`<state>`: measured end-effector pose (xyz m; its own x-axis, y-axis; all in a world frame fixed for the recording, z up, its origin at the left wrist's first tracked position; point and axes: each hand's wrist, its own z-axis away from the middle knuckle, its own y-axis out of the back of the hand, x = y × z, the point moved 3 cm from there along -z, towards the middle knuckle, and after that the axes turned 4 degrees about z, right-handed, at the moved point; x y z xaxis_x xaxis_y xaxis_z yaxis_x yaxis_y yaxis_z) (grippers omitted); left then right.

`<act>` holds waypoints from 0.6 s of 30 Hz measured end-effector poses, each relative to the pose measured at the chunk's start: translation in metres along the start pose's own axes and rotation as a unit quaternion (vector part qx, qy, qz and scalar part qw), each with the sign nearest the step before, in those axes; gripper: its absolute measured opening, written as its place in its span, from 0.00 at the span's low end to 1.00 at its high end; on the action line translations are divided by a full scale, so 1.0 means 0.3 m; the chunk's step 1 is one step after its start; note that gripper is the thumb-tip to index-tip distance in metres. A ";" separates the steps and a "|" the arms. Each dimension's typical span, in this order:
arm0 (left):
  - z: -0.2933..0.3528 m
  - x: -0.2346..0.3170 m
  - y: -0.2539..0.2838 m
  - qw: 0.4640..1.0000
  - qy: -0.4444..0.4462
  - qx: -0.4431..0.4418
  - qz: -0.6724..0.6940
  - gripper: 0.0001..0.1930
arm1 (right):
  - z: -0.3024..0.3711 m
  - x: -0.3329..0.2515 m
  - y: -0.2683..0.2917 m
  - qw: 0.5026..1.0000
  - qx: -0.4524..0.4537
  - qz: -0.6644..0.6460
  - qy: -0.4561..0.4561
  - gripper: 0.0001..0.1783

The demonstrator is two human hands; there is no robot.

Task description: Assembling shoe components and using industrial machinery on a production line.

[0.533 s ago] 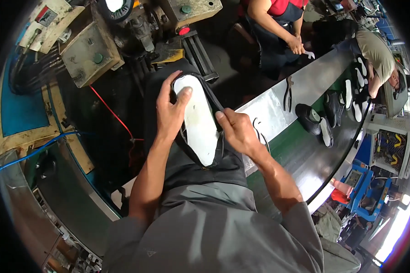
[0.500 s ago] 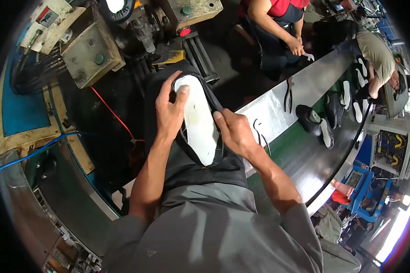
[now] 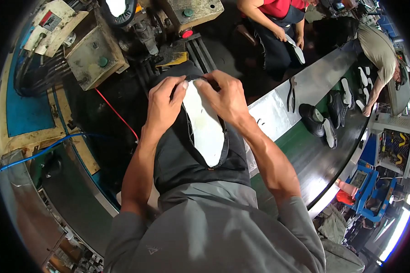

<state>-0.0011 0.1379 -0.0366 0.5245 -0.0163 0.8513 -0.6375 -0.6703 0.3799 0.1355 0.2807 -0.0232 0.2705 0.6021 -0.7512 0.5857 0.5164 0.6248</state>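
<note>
A black shoe upper (image 3: 198, 157) lies bottom up along my lap, with a white insole board (image 3: 205, 125) filling its underside. Both hands are at its far, rounded end. My left hand (image 3: 164, 107) pinches the black edge there, thumb against the white board. From the other side my right hand (image 3: 228, 98) grips the same end, its fingers curled over the rim and its thumb laid along the board. The exact hold of the fingertips is partly hidden. The narrower end of the shoe points toward my waist.
At my right, dark pincers (image 3: 291, 95) lie on a metal ledge (image 3: 271, 111) beside a green conveyor belt (image 3: 282, 157) carrying black shoes (image 3: 310, 119) and white-soled pieces. Two co-workers are beyond. Machine boxes (image 3: 95, 57) stand ahead left; a red cable (image 3: 116, 113) hangs below.
My right hand has moved from the shoe's right side up to its far end, and my left hand now pinches that end too. A co-worker now holds a white-soled piece; another reaches to the belt.
</note>
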 end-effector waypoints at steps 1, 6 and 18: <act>0.005 -0.006 -0.013 1.000 -0.001 0.001 0.000 0.08 | -0.010 -0.008 -0.011 1.000 0.000 0.000 0.002 0.18; 0.050 -0.006 -0.055 0.994 0.071 0.084 -0.006 0.10 | -0.019 -0.010 -0.032 0.997 0.036 0.027 -0.061 0.22; 0.000 -0.057 -0.022 0.906 0.250 -0.154 0.306 0.26 | 0.131 0.065 -0.072 0.958 -0.164 -0.150 -0.180 0.50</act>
<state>-0.0058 0.1426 -0.0538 -0.2523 0.0741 0.9648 -0.8900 -0.4091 -0.2013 0.1582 0.2574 -0.0599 0.4078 0.1775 -0.8956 0.4234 0.8324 0.3577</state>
